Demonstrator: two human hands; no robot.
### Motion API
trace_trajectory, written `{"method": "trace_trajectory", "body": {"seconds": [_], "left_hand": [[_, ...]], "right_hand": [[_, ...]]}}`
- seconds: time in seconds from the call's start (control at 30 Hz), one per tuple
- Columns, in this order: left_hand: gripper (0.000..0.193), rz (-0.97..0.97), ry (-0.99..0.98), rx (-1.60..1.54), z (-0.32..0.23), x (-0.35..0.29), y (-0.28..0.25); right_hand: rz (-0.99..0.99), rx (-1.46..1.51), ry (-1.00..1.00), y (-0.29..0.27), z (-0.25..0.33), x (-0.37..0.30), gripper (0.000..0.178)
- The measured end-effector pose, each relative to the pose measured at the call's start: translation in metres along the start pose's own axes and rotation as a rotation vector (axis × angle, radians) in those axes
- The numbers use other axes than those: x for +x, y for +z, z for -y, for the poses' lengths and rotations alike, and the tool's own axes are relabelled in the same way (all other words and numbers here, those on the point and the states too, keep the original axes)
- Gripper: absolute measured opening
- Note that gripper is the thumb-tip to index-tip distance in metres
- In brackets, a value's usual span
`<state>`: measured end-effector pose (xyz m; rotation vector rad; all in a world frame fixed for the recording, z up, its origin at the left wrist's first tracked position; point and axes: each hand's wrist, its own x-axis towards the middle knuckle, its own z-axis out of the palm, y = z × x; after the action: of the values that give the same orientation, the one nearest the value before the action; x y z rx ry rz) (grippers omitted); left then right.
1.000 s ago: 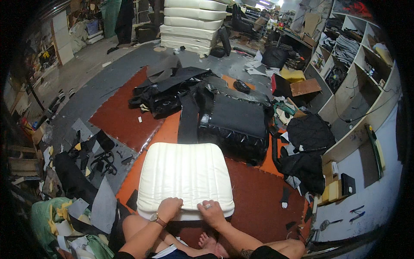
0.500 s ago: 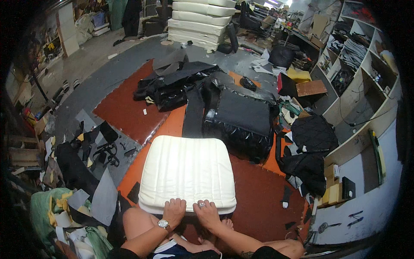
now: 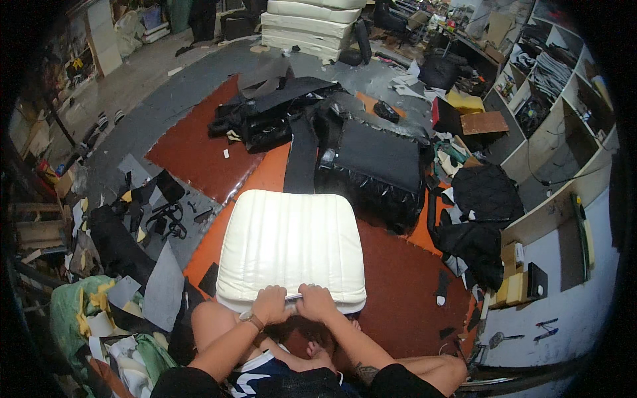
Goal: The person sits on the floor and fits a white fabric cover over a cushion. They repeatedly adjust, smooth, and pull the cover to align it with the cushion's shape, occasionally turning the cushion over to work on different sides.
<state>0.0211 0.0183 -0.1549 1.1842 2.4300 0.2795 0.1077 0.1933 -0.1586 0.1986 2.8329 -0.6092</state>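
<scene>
We see a cream-white, padded cushion with stitched lengthwise channels and rounded corners (image 3: 290,245) directly in front of the seated person, its near edge close to the crossed bare legs (image 3: 441,371). What bears it from below we cannot tell. At the middle of that near edge, 2 hands work side by side: the left hand (image 3: 269,306) and the right hand (image 3: 316,305), set just apart. We find the fingers of both bent over the edge and gripping it; the thumbs are hidden from us. A wristwatch with a brown band (image 3: 251,320) circles the left wrist.

Around the cushion we make out a reddish-brown floor mat (image 3: 411,298) to the right and a bright orange mat (image 3: 269,169) at the far left. Just beyond stands a boxy black upholstered piece with a flat, matte top (image 3: 375,159), and beside it sprawls a heap of black sheet material (image 3: 279,109). To the left we note a pointed grey sheet (image 3: 162,285) and a bulging green sack (image 3: 73,312). On the right, a black quilted cloth (image 3: 488,196) lies near a pale wooden shelf unit (image 3: 514,159). Farthest off, we see a stack of cream-white cushions (image 3: 308,36).
</scene>
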Motion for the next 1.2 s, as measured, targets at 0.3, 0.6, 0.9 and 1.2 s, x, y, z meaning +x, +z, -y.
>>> {"method": "trace_trajectory", "body": {"seconds": [0.3, 0.6, 0.9, 1.2], "left_hand": [[0.005, -0.296, 0.018, 0.383, -0.003, -0.003, 0.057], [0.004, -0.343, 0.06, 0.442, 0.002, -0.005, 0.061], [0.009, -0.37, 0.095, 0.462, 0.009, 0.0, 0.084], [0.01, -0.373, 0.061, 0.475, 0.005, 0.004, 0.083]], "right_hand": [[-0.219, -0.393, -0.137, 0.038, 0.003, -0.019, 0.018], [-0.287, -0.371, -0.164, 0.056, -0.003, -0.018, 0.009], [-0.321, -0.337, -0.139, 0.074, -0.008, -0.016, 0.008], [-0.044, -0.19, -0.061, 0.035, 0.008, -0.02, 0.027]]}}
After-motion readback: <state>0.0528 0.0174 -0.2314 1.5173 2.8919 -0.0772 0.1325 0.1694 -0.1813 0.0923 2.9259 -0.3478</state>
